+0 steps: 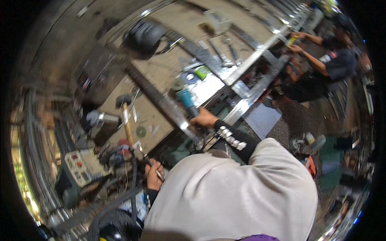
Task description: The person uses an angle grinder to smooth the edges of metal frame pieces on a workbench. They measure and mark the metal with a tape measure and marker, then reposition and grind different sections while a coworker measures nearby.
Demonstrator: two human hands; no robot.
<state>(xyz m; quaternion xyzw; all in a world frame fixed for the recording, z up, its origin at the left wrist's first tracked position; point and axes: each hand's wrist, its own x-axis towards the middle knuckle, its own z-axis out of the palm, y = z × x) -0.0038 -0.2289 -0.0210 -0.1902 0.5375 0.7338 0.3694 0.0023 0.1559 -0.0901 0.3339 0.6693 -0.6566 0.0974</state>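
My right hand (205, 118) grips the rear body of a teal angle grinder (186, 99), its disc end pointing away from me over the bench. A dark steel bar (155, 94) lies just left of the grinder. Lower left, my left hand (153, 175) is closed around a slim metal tool (139, 151); blur hides its exact kind. Beyond that hand, a hammer (127, 120) with a wooden handle lies on the workbench (110, 94).
At the far left of the bench sits a dark welding helmet (144, 38). Metal frame rails (257, 56) cross the right side, where another person (337, 60) works with both hands. A machine with a control panel (80, 166) stands at left; cables run near my left arm.
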